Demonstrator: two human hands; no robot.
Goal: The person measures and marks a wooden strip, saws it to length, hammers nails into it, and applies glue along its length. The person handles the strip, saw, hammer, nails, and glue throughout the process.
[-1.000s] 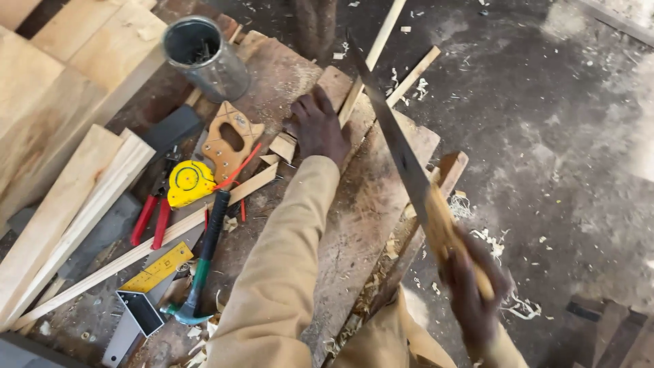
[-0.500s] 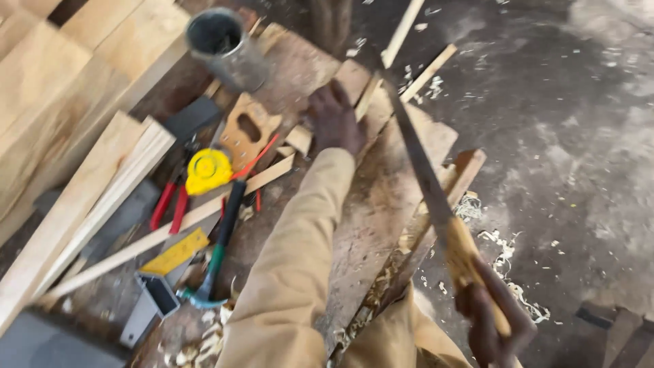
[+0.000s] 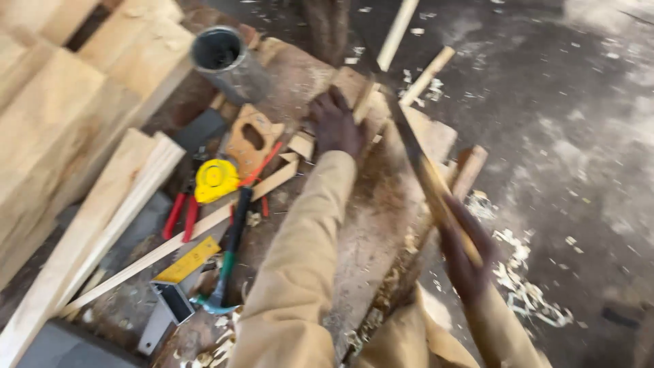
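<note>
The handsaw [image 3: 415,153] slants across the right side of the counter [image 3: 371,225], its dark blade running from the far end near a thin wooden strip [image 3: 364,102] down to the pale wooden handle. The right hand [image 3: 463,255] has its grip wrapped tight around that handle, off the counter's right edge, above a scatter of pale shavings [image 3: 524,289] on the grey floor [image 3: 579,136]. The left hand [image 3: 335,125] presses flat on the strip and the small offcuts beside it — fingers spread rather than curled, so its grip holds nothing closed, it only pins the wood down. Both arms wear tan sleeves.

To the left of the left arm lies a clutter of tools: a yellow tape measure [image 3: 215,180], red-handled pliers [image 3: 178,215] just beside it, a spare wooden saw handle [image 3: 251,140] near the tape, a yellow folding rule [image 3: 187,260], a green-handled tool [image 3: 228,262] whose kind I cannot tell, and a metal square [image 3: 165,315] at the near edge. A long thin batten [image 3: 184,235] runs diagonally under several of them. A grey metal can [image 3: 228,61] stands at the far left corner of the counter — open mouth upward. Broad pale planks [image 3: 61,136] are stacked along the left side. Everything is somewhat blurred.
</note>
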